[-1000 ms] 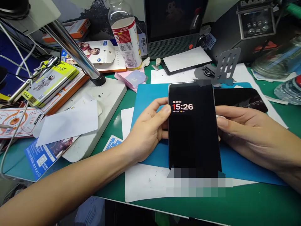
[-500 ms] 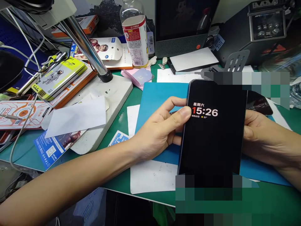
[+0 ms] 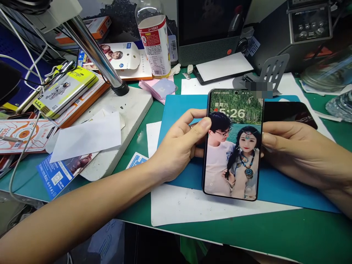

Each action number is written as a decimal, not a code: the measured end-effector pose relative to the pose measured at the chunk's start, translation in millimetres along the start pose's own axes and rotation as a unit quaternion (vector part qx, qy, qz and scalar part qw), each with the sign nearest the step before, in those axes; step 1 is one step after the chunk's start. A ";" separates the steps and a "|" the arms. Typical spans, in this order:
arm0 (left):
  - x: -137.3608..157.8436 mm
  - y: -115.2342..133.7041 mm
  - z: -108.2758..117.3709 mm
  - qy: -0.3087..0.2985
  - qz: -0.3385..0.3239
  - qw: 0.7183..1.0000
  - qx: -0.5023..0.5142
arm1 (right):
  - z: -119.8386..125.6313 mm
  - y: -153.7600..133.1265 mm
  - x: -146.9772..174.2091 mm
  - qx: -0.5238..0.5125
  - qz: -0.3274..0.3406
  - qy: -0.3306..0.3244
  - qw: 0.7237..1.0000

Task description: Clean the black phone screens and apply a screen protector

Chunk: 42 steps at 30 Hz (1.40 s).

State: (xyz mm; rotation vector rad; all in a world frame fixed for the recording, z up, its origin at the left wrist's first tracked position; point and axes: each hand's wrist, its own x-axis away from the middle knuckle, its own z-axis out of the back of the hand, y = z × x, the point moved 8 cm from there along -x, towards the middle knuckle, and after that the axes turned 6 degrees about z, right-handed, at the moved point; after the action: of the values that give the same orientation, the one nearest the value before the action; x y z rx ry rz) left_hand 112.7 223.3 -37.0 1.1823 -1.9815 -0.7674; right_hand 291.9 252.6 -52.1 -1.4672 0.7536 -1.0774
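A smartphone [image 3: 233, 154] is held upright between my two hands, its screen lit with a photo of two people and the time. My left hand [image 3: 184, 143] grips its left edge, thumb at the front and fingers partly hidden behind. On the other side, my right hand [image 3: 291, 150] holds the right edge, with its thumb against the frame and its fingertips out of sight. Below the phone lies a blue mat [image 3: 176, 110] over white paper [image 3: 176, 209]. A dark glossy phone-shaped panel [image 3: 291, 113] rests behind my right hand.
A white stand base [image 3: 132, 106] with a metal pole [image 3: 93, 55] stands at left. Around it lie boxes, including a yellow battery box [image 3: 66, 91], and cables. At the back are a bottle [image 3: 155, 47], a phone holder [image 3: 272, 75], a dark screen [image 3: 211, 22] and a control box [image 3: 310, 27].
The phone's screen has gone from a black clock display to a lit photo lock screen. The phone has moved slightly left and appears smaller, with both hands still on it.
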 end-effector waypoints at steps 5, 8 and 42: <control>-1.6 -2.7 2.2 0.002 0.004 1.000 0.000 | -4.0 0.9 0.3 -0.047 -0.007 -0.015 0.999; -2.3 -5.2 5.5 0.017 0.006 1.000 -0.002 | -7.0 -2.6 1.4 -0.070 -0.004 -0.020 0.997; -1.1 -8.0 2.2 -0.010 0.025 0.999 -0.020 | -10.6 -7.7 3.6 -0.063 0.013 -0.041 0.997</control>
State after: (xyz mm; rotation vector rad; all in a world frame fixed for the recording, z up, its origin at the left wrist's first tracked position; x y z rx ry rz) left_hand 115.3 221.3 -44.7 1.1005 -1.9954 -0.7928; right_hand 282.7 246.7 -44.1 -1.5942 0.7919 -0.9587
